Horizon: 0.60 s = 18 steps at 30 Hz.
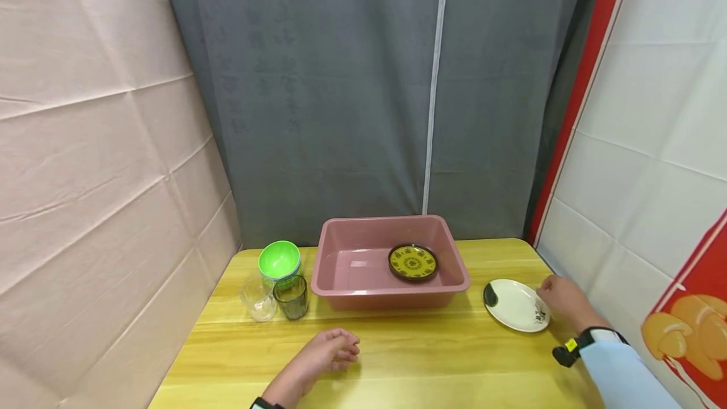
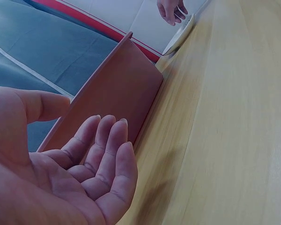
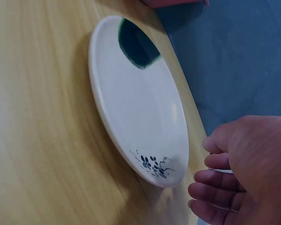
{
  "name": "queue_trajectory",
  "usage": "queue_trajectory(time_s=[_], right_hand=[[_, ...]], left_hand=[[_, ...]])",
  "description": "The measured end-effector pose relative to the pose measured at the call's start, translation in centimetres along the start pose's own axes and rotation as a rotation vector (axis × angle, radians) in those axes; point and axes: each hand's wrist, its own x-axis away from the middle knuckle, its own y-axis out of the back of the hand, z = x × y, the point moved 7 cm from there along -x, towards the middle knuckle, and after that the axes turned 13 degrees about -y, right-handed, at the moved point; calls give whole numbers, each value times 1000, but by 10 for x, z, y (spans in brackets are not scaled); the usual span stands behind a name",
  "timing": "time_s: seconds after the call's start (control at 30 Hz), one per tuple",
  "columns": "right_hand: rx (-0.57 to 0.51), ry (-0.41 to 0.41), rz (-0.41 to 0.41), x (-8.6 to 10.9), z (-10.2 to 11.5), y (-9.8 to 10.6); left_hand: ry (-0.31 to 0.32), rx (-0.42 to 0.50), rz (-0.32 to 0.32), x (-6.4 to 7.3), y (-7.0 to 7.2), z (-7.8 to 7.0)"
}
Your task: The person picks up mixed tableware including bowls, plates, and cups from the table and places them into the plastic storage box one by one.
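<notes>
At the right of the table lies a white plate (image 1: pixel 515 305) with a dark green patch and a small dark plant drawing. My right hand (image 1: pixel 565 300) is beside its right rim, fingers loosely bent and holding nothing; in the right wrist view the fingertips (image 3: pixel 196 187) are just off the edge of the plate (image 3: pixel 140 103). My left hand (image 1: pixel 326 355) hovers over the table in front of the pink basin (image 1: pixel 392 300), palm turned inward, fingers loosely curved around nothing. Inside the basin, toward its right, a yellow plate (image 1: pixel 413 262) with a dark rim and pattern leans slightly.
Left of the basin stand a green bowl (image 1: pixel 279 260) stacked on another, a dark tinted glass (image 1: pixel 292 298) and a clear glass (image 1: pixel 259 303). A grey curtain (image 1: pixel 341 93) closes off the table's back; a pale cloth wall (image 1: pixel 102 175) rises at left, a white one (image 1: pixel 642 163) at right.
</notes>
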Motion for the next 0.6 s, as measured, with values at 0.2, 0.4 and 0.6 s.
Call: queue_trajectory(time_s=[0.2,0.4,0.6], right_hand=[[3,0,30,-4,-2,-7],[16,-59,72,-10,-8,-17],[-5,-84,97,-9,-12,-23]], left_hand=[[14,10,-7,1,1,2],[9,12,-2,2,2,1],[3,17,-2,3,2,-1]])
